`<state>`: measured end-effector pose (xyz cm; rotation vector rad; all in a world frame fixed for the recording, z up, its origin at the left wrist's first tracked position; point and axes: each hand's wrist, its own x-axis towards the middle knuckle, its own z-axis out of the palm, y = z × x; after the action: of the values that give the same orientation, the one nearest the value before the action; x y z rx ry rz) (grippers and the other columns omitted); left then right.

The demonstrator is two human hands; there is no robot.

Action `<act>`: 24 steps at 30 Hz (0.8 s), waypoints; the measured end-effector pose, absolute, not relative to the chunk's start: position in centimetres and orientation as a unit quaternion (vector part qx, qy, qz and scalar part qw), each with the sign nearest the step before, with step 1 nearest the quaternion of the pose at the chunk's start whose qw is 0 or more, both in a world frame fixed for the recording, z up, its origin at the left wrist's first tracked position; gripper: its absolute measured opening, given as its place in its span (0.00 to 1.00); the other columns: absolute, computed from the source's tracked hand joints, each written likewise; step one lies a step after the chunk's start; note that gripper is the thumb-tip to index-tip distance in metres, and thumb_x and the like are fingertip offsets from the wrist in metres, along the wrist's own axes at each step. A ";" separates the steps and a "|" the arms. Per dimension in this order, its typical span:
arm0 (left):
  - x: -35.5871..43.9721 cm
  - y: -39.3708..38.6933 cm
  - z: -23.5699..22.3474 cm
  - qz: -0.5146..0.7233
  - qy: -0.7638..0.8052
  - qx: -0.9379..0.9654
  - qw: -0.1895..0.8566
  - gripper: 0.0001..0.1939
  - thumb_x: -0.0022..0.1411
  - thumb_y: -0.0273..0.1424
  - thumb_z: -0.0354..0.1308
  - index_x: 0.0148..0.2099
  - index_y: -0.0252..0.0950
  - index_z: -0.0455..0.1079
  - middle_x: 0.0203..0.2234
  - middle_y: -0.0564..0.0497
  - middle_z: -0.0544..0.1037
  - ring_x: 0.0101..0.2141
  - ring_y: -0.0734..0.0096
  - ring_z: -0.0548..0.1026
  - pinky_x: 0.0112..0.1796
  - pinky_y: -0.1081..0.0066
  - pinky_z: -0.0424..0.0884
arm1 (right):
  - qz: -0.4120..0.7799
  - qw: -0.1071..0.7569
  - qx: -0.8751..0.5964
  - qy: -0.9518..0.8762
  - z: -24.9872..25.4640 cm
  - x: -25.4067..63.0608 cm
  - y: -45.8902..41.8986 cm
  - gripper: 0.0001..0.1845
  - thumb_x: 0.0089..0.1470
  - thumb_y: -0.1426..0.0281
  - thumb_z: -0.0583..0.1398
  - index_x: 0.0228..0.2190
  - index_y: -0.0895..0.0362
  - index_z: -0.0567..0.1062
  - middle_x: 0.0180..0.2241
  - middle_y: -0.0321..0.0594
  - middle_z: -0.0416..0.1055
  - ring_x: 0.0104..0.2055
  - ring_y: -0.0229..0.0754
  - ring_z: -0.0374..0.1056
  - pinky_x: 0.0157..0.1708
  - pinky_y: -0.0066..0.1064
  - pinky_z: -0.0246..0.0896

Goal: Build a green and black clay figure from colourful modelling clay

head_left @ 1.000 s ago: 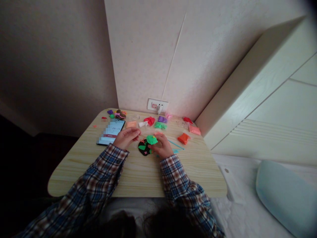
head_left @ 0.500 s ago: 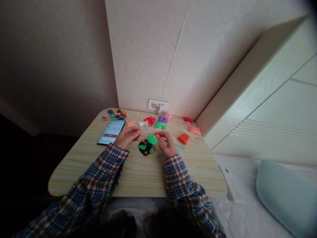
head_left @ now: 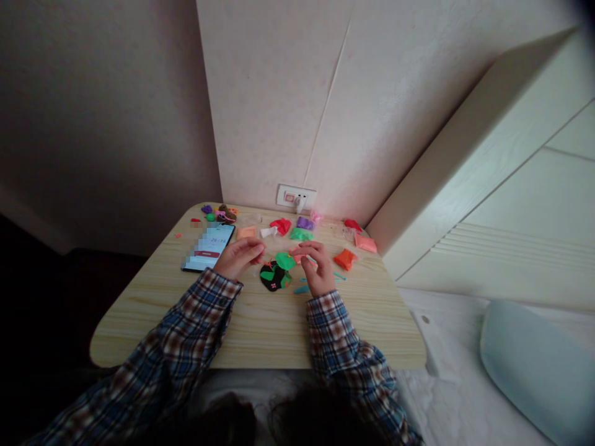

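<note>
A black clay piece [head_left: 268,280] with green patches and a small pink flower lies on the table between my hands. At its upper right rises a green clay cap [head_left: 284,261] with a tiny yellow dot. My left hand [head_left: 239,257] is closed in a pinch to the left of it; whatever is between the fingertips is too small to make out. Beside the cap, my right hand [head_left: 318,267] is open, its fingers stretched leftward near the yellow dot and its thumb apart. A pinkish-red packet is partly hidden behind those fingers. Blue modelling tools [head_left: 302,289] lie beneath this hand.
A phone [head_left: 204,254] showing a timer lies on the left of the wooden table [head_left: 195,328]. Clay packets in orange [head_left: 344,259], coral [head_left: 365,243], green [head_left: 302,234], purple [head_left: 305,223] and red [head_left: 281,226] lie toward the wall. Brown clay [head_left: 225,214] sits at the back left.
My right hand has shifted slightly right and its fingers have straightened, showing more of the blue tools. The left hand keeps its pinch in the same place.
</note>
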<state>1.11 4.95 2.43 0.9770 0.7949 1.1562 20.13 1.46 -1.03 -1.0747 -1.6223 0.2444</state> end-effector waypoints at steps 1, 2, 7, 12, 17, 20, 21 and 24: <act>1.1 5.0 2.4 0.510 0.351 0.432 0.657 0.20 0.28 0.37 0.72 0.24 0.31 0.71 0.15 0.57 0.73 0.17 0.81 0.68 0.21 0.78 0.62 | 0.100 0.556 -0.456 -0.688 -1.1 20.1 1.4 0.12 0.54 0.72 0.54 0.32 0.55 0.77 0.37 0.43 0.67 0.45 0.45 0.64 0.47 0.40 0.60; 1.1 5.0 2.4 0.510 0.350 0.432 0.656 0.19 0.29 0.36 0.72 0.24 0.32 0.72 0.15 0.57 0.73 0.17 0.81 0.68 0.21 0.78 0.62 | 0.097 0.555 -0.458 -0.687 -1.1 20.1 1.4 0.12 0.54 0.72 0.54 0.32 0.55 0.78 0.37 0.43 0.67 0.45 0.45 0.64 0.47 0.40 0.60; 1.1 5.1 2.3 0.508 0.347 0.438 0.656 0.18 0.30 0.35 0.72 0.25 0.32 0.71 0.15 0.56 0.72 0.18 0.81 0.68 0.21 0.78 0.62 | 0.089 0.553 -0.463 -0.687 -0.9 20.0 1.2 0.13 0.54 0.72 0.53 0.33 0.55 0.78 0.37 0.43 0.67 0.44 0.45 0.64 0.46 0.40 0.60; 1.1 5.2 2.2 0.509 0.340 0.446 0.653 0.18 0.31 0.36 0.72 0.24 0.32 0.71 0.14 0.57 0.72 0.17 0.81 0.67 0.21 0.78 0.62 | 0.070 0.560 -0.472 -0.677 -0.8 19.7 1.2 0.13 0.52 0.74 0.53 0.30 0.55 0.78 0.36 0.42 0.67 0.43 0.45 0.64 0.45 0.41 0.59; 1.1 5.1 2.3 0.509 0.344 0.436 0.658 0.19 0.29 0.37 0.72 0.24 0.32 0.71 0.15 0.57 0.73 0.17 0.81 0.68 0.21 0.78 0.63 | 0.069 0.569 -0.464 -0.676 -0.6 19.5 1.1 0.14 0.51 0.75 0.53 0.31 0.55 0.78 0.36 0.42 0.67 0.43 0.45 0.64 0.45 0.40 0.60; 1.1 5.0 2.4 0.509 0.350 0.431 0.657 0.19 0.28 0.36 0.72 0.24 0.32 0.72 0.14 0.57 0.73 0.17 0.81 0.68 0.21 0.78 0.64 | 0.066 0.573 -0.455 -0.678 -0.6 19.5 1.1 0.14 0.51 0.75 0.53 0.31 0.55 0.78 0.36 0.41 0.67 0.43 0.45 0.64 0.44 0.40 0.60; 1.1 5.0 2.4 0.509 0.351 0.430 0.658 0.19 0.28 0.36 0.72 0.24 0.32 0.72 0.15 0.57 0.73 0.17 0.81 0.68 0.22 0.78 0.64 | 0.065 0.575 -0.452 -0.679 -0.7 19.5 1.1 0.13 0.51 0.75 0.53 0.31 0.55 0.78 0.36 0.41 0.67 0.42 0.45 0.64 0.44 0.40 0.60; 1.1 5.0 2.4 0.509 0.349 0.430 0.659 0.18 0.29 0.35 0.72 0.24 0.32 0.72 0.15 0.57 0.72 0.18 0.81 0.68 0.22 0.79 0.64 | 0.062 0.575 -0.448 -0.682 -0.6 19.5 1.1 0.14 0.50 0.75 0.53 0.31 0.55 0.78 0.36 0.41 0.67 0.42 0.45 0.64 0.43 0.40 0.60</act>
<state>1.10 5.01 2.44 0.9723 0.7910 1.1518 19.51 1.09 -0.65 -1.0490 -1.5978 0.1460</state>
